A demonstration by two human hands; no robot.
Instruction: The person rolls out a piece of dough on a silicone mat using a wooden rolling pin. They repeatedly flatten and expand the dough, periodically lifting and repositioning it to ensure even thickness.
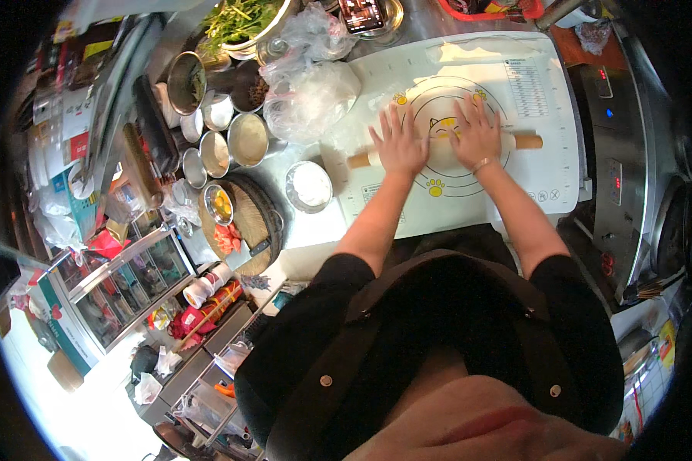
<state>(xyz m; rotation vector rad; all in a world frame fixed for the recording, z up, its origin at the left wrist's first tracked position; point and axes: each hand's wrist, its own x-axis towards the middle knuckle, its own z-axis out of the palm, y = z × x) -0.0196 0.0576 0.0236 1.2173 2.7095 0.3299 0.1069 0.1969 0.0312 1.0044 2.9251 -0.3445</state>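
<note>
A rolling pin (pixel 529 142) with wooden handles lies across a white pastry mat (pixel 545 173), which is printed with circles, paw marks and a cat face. My left hand (pixel 401 144) rests flat on the pin's left part, fingers spread and pointing away from me. On its right part lies my right hand (pixel 477 135), also flat with the fingers apart; a bracelet circles that wrist. Neither hand wraps around the pin. Whether any dough is under the pin, I cannot tell. Left of the mat stands a metal bowl of white powder (pixel 309 186).
A round chopping board (pixel 258 216) holds a bowl of egg yolks (pixel 218 204), chopped red food (pixel 228 237) and a cleaver (pixel 254 251). Several metal bowls (pixel 249 139) and a clear plastic bag (pixel 308 104) stand beyond. A phone (pixel 361 14) leans at the back; a steel appliance (pixel 628 144) borders the right.
</note>
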